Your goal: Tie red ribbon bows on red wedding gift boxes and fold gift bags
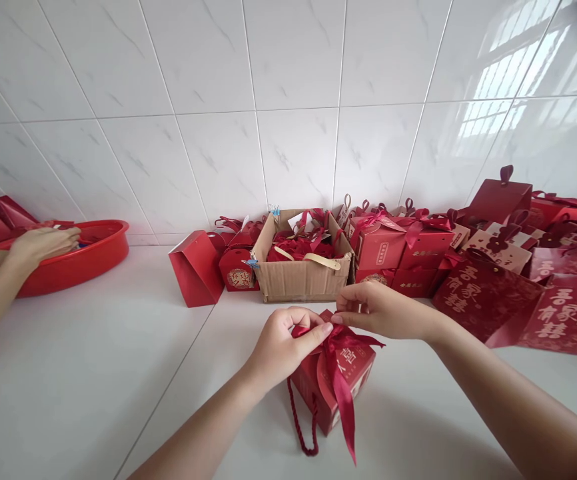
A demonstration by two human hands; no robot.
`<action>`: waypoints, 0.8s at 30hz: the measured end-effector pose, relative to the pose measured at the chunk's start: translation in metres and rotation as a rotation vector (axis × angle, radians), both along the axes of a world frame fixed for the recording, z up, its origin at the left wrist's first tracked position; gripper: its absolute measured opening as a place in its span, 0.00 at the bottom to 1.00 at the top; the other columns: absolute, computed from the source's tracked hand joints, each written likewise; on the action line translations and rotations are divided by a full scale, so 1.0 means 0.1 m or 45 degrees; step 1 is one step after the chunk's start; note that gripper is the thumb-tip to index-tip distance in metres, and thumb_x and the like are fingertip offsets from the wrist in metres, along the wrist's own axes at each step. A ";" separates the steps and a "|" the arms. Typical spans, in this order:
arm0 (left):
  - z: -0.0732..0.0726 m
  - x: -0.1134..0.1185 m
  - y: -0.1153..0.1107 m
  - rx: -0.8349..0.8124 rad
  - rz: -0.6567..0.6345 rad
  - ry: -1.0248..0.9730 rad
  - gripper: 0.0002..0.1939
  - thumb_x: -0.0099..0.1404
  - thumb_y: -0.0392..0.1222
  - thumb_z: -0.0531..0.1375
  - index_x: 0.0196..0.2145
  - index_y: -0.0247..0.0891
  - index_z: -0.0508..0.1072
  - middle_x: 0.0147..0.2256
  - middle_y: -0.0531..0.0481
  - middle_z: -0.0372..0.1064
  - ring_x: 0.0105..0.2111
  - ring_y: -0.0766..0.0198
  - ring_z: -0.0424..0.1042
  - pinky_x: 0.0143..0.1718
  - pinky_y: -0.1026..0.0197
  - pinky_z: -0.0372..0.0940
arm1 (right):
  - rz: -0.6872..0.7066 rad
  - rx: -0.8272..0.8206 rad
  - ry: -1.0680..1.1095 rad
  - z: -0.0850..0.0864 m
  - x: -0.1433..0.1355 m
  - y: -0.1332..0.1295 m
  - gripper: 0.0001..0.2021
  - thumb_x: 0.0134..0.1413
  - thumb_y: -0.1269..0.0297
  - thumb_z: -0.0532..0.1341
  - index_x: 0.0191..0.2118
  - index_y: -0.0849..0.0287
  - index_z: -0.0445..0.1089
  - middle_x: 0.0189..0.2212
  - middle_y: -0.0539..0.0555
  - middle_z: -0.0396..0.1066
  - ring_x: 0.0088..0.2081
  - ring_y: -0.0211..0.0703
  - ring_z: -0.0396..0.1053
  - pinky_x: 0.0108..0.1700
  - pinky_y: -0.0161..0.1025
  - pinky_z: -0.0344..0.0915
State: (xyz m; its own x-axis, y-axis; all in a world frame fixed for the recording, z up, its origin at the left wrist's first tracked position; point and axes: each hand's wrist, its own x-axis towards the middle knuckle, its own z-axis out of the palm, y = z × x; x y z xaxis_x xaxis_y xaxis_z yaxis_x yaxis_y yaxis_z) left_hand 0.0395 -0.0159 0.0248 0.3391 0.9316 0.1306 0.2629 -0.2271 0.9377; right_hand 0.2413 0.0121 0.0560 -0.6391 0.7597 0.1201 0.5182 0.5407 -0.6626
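A small red gift box [318, 393] stands on the white tabletop in front of me, with a dark red rope handle [304, 437] hanging at its left side. Red ribbon [342, 393] is tied over its top, one tail hanging down the front and another pointing right. My left hand [288, 343] pinches the ribbon at the top left of the box, thumb and fingertips together. From the right, my right hand [381, 310] pinches the ribbon close to my left fingertips.
Behind the box sits a cardboard box [296, 283] of red ribbons. Red gift boxes [381, 250] and patterned bags [486, 293] stand at the right, more boxes [196, 270] left of centre. Another person's hands [41, 247] reach over a red basin [93, 267] at far left.
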 end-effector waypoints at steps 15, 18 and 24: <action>-0.08 0.05 -0.04 0.085 0.106 0.069 0.29 0.52 0.40 0.65 0.18 0.39 0.43 0.26 0.50 0.67 0.38 0.57 0.70 0.36 0.59 0.61 | -0.121 0.121 -0.048 0.00 0.03 0.06 0.13 0.55 0.60 0.57 0.23 0.59 0.58 0.19 0.45 0.58 0.23 0.33 0.53 0.25 0.32 0.52; -0.05 0.04 -0.04 0.043 0.079 0.032 0.27 0.53 0.43 0.64 0.17 0.39 0.45 0.27 0.50 0.68 0.36 0.58 0.70 0.36 0.59 0.61 | -0.109 0.113 -0.037 0.00 0.03 0.06 0.13 0.56 0.60 0.57 0.23 0.59 0.58 0.20 0.46 0.59 0.24 0.34 0.54 0.26 0.33 0.53; -0.08 0.06 -0.03 -0.083 0.103 -0.142 0.26 0.59 0.47 0.61 0.16 0.39 0.47 0.26 0.49 0.69 0.32 0.61 0.70 0.33 0.61 0.60 | -0.046 0.104 -0.017 0.01 0.02 0.03 0.13 0.57 0.60 0.56 0.24 0.58 0.57 0.20 0.46 0.59 0.24 0.34 0.54 0.26 0.33 0.53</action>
